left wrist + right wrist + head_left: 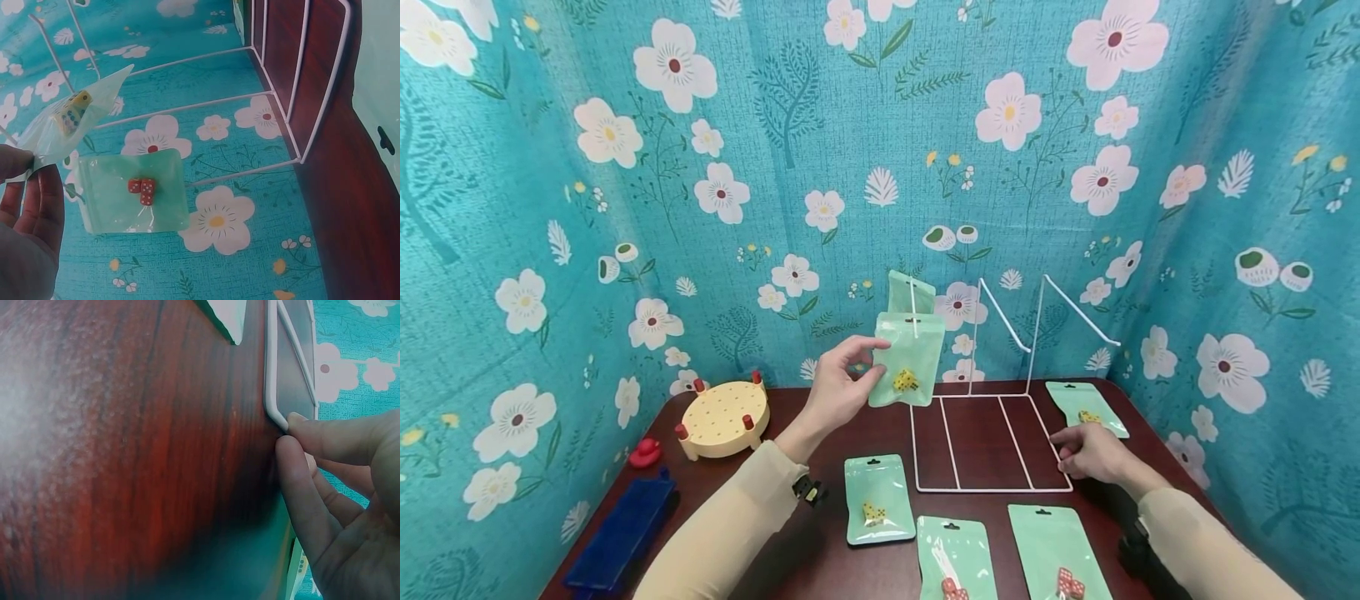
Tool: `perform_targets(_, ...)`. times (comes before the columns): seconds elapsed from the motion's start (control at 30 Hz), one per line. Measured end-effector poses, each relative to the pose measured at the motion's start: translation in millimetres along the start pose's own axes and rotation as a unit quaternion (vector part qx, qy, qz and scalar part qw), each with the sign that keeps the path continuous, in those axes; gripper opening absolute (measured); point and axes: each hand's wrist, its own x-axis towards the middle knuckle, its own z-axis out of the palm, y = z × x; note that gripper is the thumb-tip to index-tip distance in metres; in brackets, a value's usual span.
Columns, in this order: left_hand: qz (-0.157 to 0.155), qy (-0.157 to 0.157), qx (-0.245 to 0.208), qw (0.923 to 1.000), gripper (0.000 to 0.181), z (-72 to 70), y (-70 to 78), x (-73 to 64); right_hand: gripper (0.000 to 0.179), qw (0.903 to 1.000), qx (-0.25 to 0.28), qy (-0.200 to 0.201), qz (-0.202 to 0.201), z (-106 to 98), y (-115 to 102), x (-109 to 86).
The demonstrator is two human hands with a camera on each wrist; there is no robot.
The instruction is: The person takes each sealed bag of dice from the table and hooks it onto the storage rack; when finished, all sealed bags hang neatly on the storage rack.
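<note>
My left hand (pixel 838 379) pinches the edge of a pale green zip bag (pixel 928 354) with yellow dice (pixel 906 380) inside. The bag's top hole is at a white prong (pixel 913 298) of the wire display rack (pixel 992 490); the prong's tip shows in front of the bag. Farther back on that prong hangs another green bag (pixel 112 206), holding red dice (pixel 147 190). Down at the rack's base, my right hand (pixel 1093 452) grips the front right corner of the wire (pixel 272 394) between thumb and finger.
Several green dice bags lie around the rack: one with yellow dice (pixel 880 483) at front left, red-dice bags (pixel 955 550) in front, another bag (pixel 1075 396) at back right. On the left are a cream pegged stand (pixel 726 417), a red duck (pixel 644 452) and a blue tray (pixel 621 533).
</note>
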Motion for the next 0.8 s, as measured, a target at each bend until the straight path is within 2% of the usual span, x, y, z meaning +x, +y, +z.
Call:
perform_targets(0.17, -0.007, 0.002, 0.010, 0.9999, 0.036, 1.7, -3.2, 3.0, 0.050, 1.0000, 0.002, 0.002, -0.003, -0.2, -1.5, -0.4)
perform_targets(0.8, -0.040, 0.016, -0.014, 0.9990, 0.039, 8.4, -15.1, 13.5, 0.050, 1.0000, -0.009, 0.001, 0.002, 0.0, -2.8, 0.4)
